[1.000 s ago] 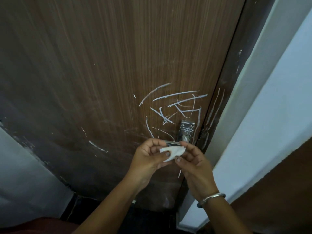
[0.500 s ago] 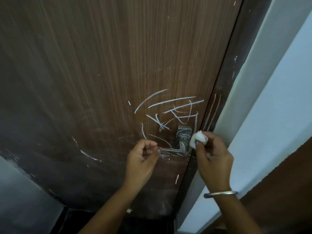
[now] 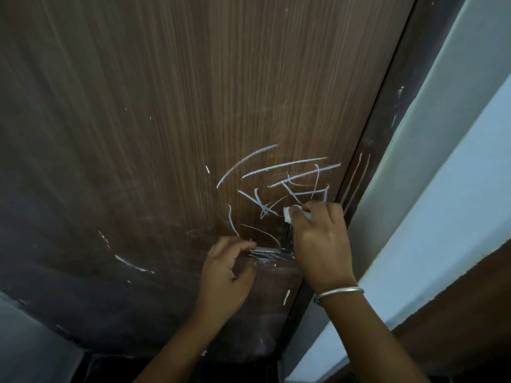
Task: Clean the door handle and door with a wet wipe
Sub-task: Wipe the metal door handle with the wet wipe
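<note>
Wet wipe (image 3: 287, 214): small white wad, bunched in the curled fingers of the right hand (image 3: 320, 239), with only its left corner showing past the knuckles. It is pressed against the door (image 3: 166, 134) just above the handle plate, at the lower edge of the white scribble marks (image 3: 282, 183). Judged light, soft and damp, easily torn or dragged out of the fingers. Best kept balled with fingertips behind it, pressure going flat into the wood.

Door handle (image 3: 272, 252): metal lever running left from its plate near the door's right edge. The plate is largely hidden behind the right hand. Judged rigid and smooth, likely slippery once wet. Take it at the free left end to steady it.

Left hand (image 3: 224, 272): fingers curled, tips at the lever's free end. Whether it actually grips the lever cannot be told. Hands close but not touching, lever between them.

Also present: silver bangle (image 3: 338, 293) on right wrist; dark door frame (image 3: 387, 128) to the right; pale wall (image 3: 448, 175) beyond.
</note>
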Tool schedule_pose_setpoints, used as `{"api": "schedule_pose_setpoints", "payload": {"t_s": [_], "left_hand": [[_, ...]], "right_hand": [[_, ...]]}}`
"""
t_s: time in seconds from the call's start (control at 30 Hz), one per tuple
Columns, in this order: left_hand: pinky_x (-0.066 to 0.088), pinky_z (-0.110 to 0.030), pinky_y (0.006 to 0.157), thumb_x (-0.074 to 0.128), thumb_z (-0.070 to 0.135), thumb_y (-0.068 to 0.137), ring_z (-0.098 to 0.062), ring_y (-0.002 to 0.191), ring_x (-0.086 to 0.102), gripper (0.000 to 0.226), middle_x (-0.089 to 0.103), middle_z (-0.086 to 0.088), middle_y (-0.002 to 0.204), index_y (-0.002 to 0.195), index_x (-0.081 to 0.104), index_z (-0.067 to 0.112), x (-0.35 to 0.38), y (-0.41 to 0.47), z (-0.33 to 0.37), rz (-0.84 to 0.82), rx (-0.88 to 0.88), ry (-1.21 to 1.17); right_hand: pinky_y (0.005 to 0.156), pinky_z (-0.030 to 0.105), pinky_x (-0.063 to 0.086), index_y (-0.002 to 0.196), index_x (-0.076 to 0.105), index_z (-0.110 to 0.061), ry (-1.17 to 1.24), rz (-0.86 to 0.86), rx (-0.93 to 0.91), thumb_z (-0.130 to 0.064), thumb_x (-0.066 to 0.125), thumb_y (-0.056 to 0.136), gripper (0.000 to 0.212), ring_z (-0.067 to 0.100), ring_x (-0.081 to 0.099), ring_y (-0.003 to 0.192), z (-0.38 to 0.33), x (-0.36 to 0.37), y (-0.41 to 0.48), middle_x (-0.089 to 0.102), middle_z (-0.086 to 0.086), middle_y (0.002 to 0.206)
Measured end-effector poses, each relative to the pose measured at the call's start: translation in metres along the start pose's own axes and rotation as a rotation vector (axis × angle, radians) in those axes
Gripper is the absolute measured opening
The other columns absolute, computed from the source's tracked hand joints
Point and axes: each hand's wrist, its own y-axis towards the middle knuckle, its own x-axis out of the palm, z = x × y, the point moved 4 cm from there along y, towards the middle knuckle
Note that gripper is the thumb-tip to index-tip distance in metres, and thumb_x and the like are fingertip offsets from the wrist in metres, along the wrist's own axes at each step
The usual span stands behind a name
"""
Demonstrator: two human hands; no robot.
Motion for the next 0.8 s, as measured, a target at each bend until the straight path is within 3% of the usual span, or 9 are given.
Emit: {"api": "schedule_pose_setpoints", "payload": {"t_s": [0.2, 0.33, 0.47, 0.67, 0.8], "left_hand": [[0.04, -0.012, 0.079, 0.061, 0.016, 0.073, -0.006, 0.093, 0.052, 0.033, 0.056, 0.016, 0.099, 0.105, 0.068, 0.025, -0.003, 0.002, -0.003, -0.022, 0.098, 0.107], [0.043, -0.015, 0.08, 0.052, 0.02, 0.072, -0.005, 0.091, 0.054, 0.034, 0.055, 0.021, 0.097, 0.101, 0.07, 0.019, -0.001, 0.002, 0.0, 0.037, 0.135, 0.061], [0.043, -0.016, 0.08, 0.05, 0.018, 0.071, -0.006, 0.09, 0.054, 0.033, 0.056, 0.018, 0.094, 0.097, 0.071, 0.015, 0.001, 0.003, 0.001, 0.075, 0.165, 0.077], [0.048, -0.025, 0.077, 0.051, 0.016, 0.072, -0.007, 0.088, 0.056, 0.032, 0.056, 0.019, 0.094, 0.096, 0.071, 0.012, 0.003, 0.003, -0.001, 0.103, 0.18, 0.04], [0.047, -0.024, 0.075, 0.05, 0.016, 0.073, -0.007, 0.086, 0.055, 0.029, 0.056, 0.015, 0.091, 0.092, 0.071, 0.01, 0.004, 0.005, 0.0, 0.098, 0.198, 0.061]], "right_hand": [[0.068, 0.037, 0.049, 0.091, 0.072, 0.0, 0.012, 0.01, 0.186, 0.008, 0.073, 0.067, 0.025, 0.039, 0.057, 0.077, 0.021, -0.001, -0.005, 0.065, 0.019, 0.085], [0.066, 0.034, 0.049, 0.09, 0.072, 0.0, 0.003, 0.03, 0.127, 0.005, 0.077, 0.065, 0.025, 0.038, 0.057, 0.077, 0.011, 0.0, -0.002, 0.065, 0.019, 0.085], [0.066, 0.038, 0.051, 0.094, 0.071, 0.0, 0.023, 0.02, 0.092, 0.002, 0.065, 0.069, 0.025, 0.039, 0.057, 0.079, -0.002, 0.003, 0.0, 0.064, 0.021, 0.088], [0.065, 0.037, 0.049, 0.095, 0.072, -0.003, 0.076, 0.06, 0.278, 0.013, 0.071, 0.064, 0.035, 0.039, 0.056, 0.074, 0.027, 0.003, -0.01, 0.064, 0.02, 0.086], [0.064, 0.035, 0.049, 0.094, 0.071, -0.003, 0.096, 0.059, 0.22, 0.011, 0.071, 0.066, 0.031, 0.038, 0.056, 0.076, 0.015, 0.008, -0.008, 0.064, 0.019, 0.087]]}}
